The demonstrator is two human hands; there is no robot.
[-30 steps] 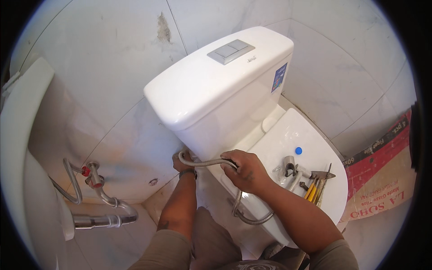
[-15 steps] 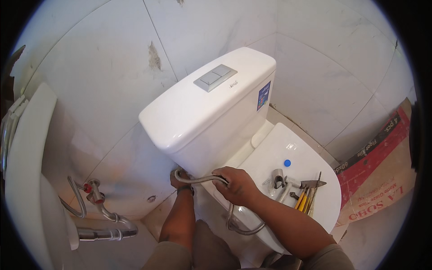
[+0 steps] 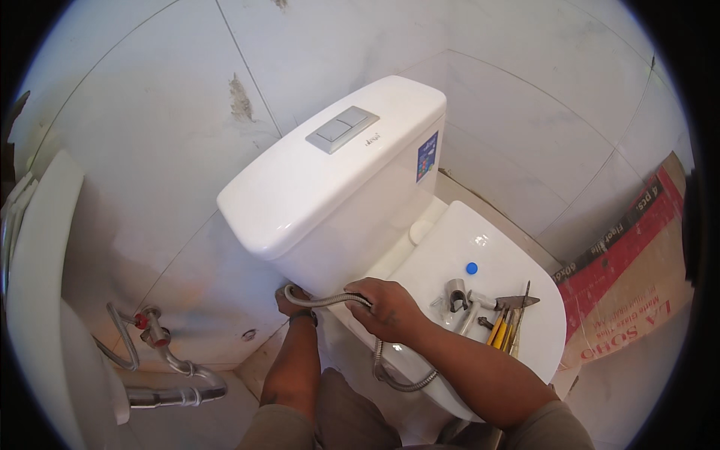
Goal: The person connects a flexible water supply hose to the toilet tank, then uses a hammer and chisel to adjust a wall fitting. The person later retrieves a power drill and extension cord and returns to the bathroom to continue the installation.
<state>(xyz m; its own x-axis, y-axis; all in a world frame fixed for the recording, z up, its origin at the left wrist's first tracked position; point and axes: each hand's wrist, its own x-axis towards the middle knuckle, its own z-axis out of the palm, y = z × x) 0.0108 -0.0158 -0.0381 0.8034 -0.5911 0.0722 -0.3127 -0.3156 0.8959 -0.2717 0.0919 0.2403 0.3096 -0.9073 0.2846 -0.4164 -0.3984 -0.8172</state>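
Note:
A white toilet (image 3: 330, 180) with a dual flush plate (image 3: 343, 129) stands against the tiled wall. My right hand (image 3: 386, 309) is closed around a braided metal hose (image 3: 330, 301) beside the seat lid. From there the hose runs left to my left hand (image 3: 292, 301) and also hangs in a loop below my right wrist. My left hand is at the hose's bent end, low by the near left corner of the tank. Its fingers look curled round the hose, though the tank and the hose partly hide them.
On the lid (image 3: 442, 240) lie a blue cap (image 3: 472, 268), a grey pipe clip (image 3: 456, 294), a hammer (image 3: 480, 301) and yellow-handled pliers (image 3: 501, 331). A red-handled valve (image 3: 152, 322) and chrome drainpipe (image 3: 180, 394) are left, under a basin (image 3: 45, 247). Cardboard (image 3: 630, 292) leans at right.
The whole view has shifted slightly, so the toilet and both hands appear a little further left. My hands keep much the same positions at the hose and the tank.

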